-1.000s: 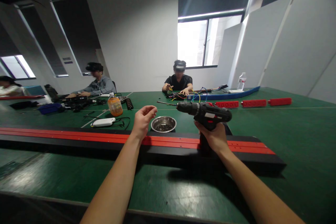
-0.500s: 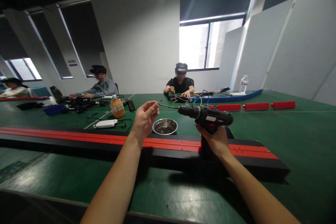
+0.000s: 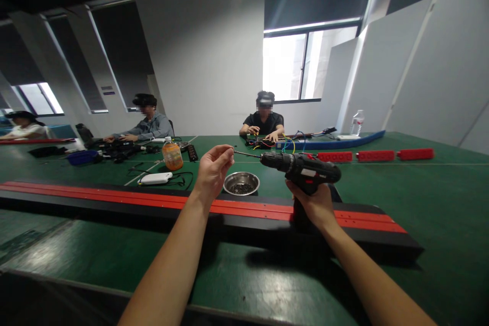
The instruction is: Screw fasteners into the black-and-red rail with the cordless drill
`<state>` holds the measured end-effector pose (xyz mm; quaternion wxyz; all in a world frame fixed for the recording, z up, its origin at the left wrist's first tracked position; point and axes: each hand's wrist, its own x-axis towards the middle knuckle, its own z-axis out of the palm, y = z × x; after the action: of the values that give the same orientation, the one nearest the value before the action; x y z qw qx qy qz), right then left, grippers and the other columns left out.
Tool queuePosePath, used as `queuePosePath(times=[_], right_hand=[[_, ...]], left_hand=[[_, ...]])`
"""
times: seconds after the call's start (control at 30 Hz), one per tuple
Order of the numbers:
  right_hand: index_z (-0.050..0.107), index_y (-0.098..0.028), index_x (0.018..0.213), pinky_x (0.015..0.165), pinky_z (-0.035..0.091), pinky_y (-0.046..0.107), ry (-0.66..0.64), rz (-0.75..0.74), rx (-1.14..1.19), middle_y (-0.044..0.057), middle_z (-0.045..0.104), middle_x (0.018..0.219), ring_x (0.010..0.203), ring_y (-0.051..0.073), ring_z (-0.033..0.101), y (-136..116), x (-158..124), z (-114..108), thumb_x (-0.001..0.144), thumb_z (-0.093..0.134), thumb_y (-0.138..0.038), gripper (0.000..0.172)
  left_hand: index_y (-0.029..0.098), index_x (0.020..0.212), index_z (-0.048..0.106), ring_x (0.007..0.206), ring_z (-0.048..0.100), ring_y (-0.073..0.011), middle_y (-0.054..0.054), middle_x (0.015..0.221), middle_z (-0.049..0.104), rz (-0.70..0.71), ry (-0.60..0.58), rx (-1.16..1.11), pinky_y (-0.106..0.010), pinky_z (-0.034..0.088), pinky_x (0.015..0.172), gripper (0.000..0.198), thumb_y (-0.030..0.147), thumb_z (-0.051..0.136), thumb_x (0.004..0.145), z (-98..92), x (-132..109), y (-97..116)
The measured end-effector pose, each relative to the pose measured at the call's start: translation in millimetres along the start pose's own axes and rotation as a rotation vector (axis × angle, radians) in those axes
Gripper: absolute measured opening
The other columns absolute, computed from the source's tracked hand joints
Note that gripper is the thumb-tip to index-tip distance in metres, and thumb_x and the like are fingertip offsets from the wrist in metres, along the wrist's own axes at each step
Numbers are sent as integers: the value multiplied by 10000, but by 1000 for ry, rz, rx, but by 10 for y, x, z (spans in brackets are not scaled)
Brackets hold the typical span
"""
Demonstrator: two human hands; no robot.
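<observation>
My right hand (image 3: 314, 206) is wrapped around the handle of a black cordless drill (image 3: 305, 168), whose chuck points left. A long thin bit (image 3: 248, 154) sticks out of the chuck, roughly level. At its far end, my left hand (image 3: 214, 168) is closed, thumb and fingertips pinched on the tip. Whether a small screw is also between those fingers cannot be seen. Behind and below the bit stands a round metal bowl (image 3: 241, 183) with many small dark pieces, like screws. Under both hands lies a long black beam with a red strip (image 3: 160, 202) across the table.
Beyond the beam are a white power bank (image 3: 155, 178) with a cable, an orange drink bottle (image 3: 172, 155) and a blue tray (image 3: 80, 157). Red blocks (image 3: 376, 156) lie in a row at right, near a long blue strip (image 3: 336, 143). Several people sit farther back, one handling wires.
Both hands and the drill keep nearly the same pose. The whole view has shifted slightly, with the scene a little farther right.
</observation>
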<state>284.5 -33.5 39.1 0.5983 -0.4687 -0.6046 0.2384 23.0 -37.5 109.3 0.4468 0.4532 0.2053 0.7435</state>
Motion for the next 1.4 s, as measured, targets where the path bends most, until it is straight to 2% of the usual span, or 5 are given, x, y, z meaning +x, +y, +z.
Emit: queuePosePath(times=[0.27,0.6,0.9,1.17,1.4], right_hand=[[773,-134,909,666,514,387,6,-10,-8,93,747,701,682,307,704,-16,0,0,669,805,-559,489],[762,-152,775,648,520,370,-9,5,-28,79,730,662,638,276,683,-19,-7,-9,677,798,-571,431],[774,-135,908,672,531,380,4,-10,-32,91,752,723,695,293,704,-5,0,2,681,788,-588,506],[783,-135,897,679,536,385,-6,-21,-44,95,750,708,692,299,707,-37,-15,-7,688,784,-573,485],[786,-151,866,649,535,378,-3,-3,-75,79,744,687,676,296,708,-24,-18,-37,684,778,-579,465]], left_hand=[[159,846,742,634,575,-49,21,750,655,18,9,-51,-181,504,622,285,228,913,629,41,-29,-38],[167,834,735,659,586,-53,20,760,653,16,27,-22,-176,504,630,275,218,908,626,6,-39,-46],[166,831,738,644,585,-57,20,748,658,-32,25,4,-184,498,622,304,243,921,601,4,9,-36],[179,757,736,657,592,-58,23,734,673,-15,33,19,-182,500,637,267,255,932,592,-32,1,-46],[187,758,746,658,592,-69,18,740,690,21,-7,92,-196,477,633,245,263,922,604,-50,-11,2]])
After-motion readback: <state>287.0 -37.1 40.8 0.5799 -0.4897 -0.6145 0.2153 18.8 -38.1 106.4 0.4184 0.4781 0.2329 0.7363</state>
